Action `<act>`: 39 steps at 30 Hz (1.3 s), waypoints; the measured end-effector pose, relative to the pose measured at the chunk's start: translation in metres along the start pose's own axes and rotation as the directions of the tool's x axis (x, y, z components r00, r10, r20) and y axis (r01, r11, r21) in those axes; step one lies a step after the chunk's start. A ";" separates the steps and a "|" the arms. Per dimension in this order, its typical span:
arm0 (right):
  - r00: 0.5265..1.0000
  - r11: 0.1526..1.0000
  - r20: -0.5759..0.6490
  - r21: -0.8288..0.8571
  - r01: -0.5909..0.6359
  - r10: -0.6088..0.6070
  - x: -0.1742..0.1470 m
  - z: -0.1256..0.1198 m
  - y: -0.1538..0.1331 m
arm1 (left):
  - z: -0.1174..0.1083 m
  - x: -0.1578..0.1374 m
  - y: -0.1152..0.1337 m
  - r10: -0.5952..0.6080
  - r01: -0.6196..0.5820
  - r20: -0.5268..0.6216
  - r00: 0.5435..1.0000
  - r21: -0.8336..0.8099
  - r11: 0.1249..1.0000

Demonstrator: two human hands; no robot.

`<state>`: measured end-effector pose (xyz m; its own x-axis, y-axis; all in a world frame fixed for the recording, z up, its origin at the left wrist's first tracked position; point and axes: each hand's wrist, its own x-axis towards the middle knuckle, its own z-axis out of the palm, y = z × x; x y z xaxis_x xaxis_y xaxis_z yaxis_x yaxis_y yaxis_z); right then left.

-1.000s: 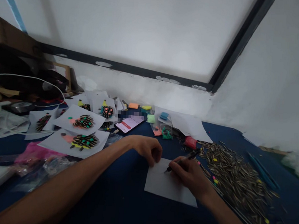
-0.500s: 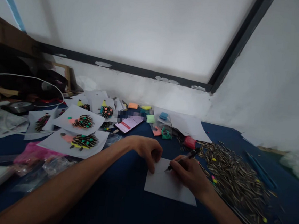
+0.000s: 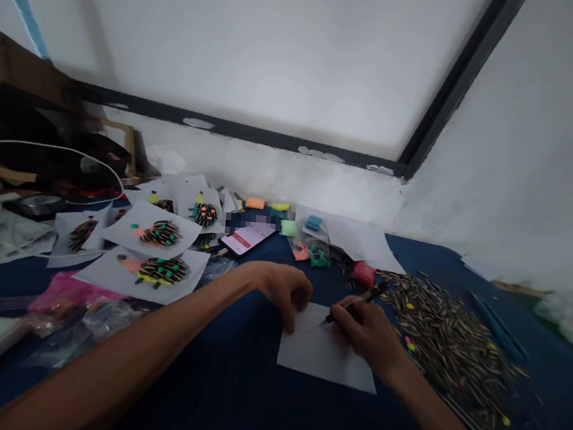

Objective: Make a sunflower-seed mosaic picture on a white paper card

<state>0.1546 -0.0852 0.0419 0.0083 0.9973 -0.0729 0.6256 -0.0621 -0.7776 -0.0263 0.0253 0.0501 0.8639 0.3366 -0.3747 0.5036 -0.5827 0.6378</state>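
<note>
Left forearm (image 3: 144, 350), one: lay left of the paper sheet (image 3: 314, 361); was bare along its visible length, broad below, tapering to a slim wrist. Left hand (image 3: 284, 292), one: was bare, with rounded knuckles, at the sheet's upper left corner. Right forearm (image 3: 428, 405), one: was bare and tapered, right of the sheet. Right hand (image 3: 369, 333), one: was bare, over the sheet's right part.

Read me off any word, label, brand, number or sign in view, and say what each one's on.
No text is readable.
Smartphone: marks on the lit screen and its red bar, too small and blurred to read.
White sheet under the hands: a faint line, no legible letters.
Pen in the right hand: no brand legible.
</note>
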 end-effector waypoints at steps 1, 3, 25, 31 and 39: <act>1.000 1.000 -0.002 -0.001 0.001 -0.001 0.000 0.000 0.001 | 0.000 0.000 0.000 0.005 -0.005 0.001 1.000 0.003 1.000; 1.000 1.000 -0.008 -0.006 0.004 -0.004 0.001 -0.001 0.002 | 0.000 0.001 -0.001 0.014 -0.014 0.000 1.000 0.002 1.000; 1.000 0.999 -0.016 0.036 0.010 -0.009 0.000 -0.007 0.021 | 0.000 0.000 -0.001 0.022 -0.022 0.001 1.000 0.005 1.000; 1.000 0.999 0.005 0.052 -0.002 0.002 -0.001 -0.011 0.023 | 0.000 0.000 -0.001 0.026 -0.026 -0.003 1.000 0.008 1.000; 1.000 0.997 -0.015 0.069 -0.024 0.025 -0.003 -0.011 0.025 | -0.001 0.001 -0.002 0.037 -0.037 0.003 0.999 0.017 0.999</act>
<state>0.1786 -0.0896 0.0292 0.0361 0.9959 -0.0829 0.5696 -0.0886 -0.8171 -0.0268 0.0274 0.0489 0.8820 0.3126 -0.3526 0.4710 -0.6072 0.6399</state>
